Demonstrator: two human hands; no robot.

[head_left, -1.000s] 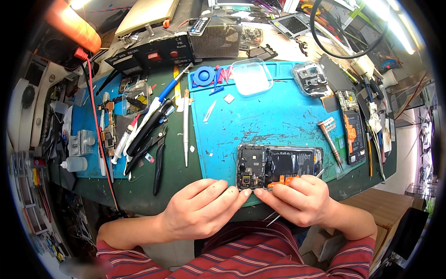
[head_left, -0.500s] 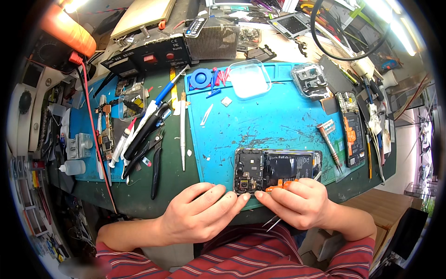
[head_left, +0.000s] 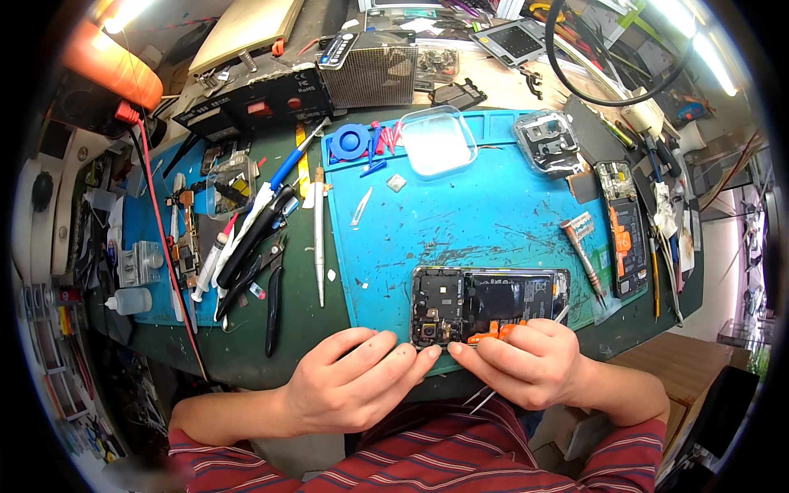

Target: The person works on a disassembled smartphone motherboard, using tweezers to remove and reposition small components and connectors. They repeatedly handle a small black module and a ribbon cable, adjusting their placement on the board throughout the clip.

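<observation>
An opened smartphone [head_left: 505, 294] lies near the front edge of the blue mat, its back cover off, with dark battery, camera module and orange flex cable showing. My left hand [head_left: 357, 380] is at its near left corner, fingers curled together and a fingertip against the phone's near edge. Whatever those fingers may pinch is hidden. My right hand [head_left: 530, 363] has closed around a pair of slim metal tweezers [head_left: 483, 401], whose prongs point down toward me from under the palm. Its fingertip presses at the same near edge, just right of the left one.
A second opened phone [head_left: 623, 230] lies at the right, beside a rolled-up tube [head_left: 585, 261]. Clear plastic boxes [head_left: 438, 141] stand along the mat's far side. Pliers [head_left: 274, 308], a syringe [head_left: 211, 267] and a metal pen-like tool [head_left: 319, 246] lie left.
The whole view has shifted slightly. Both hands stay at the phone's near edge, and the tweezers remain in my right hand.
</observation>
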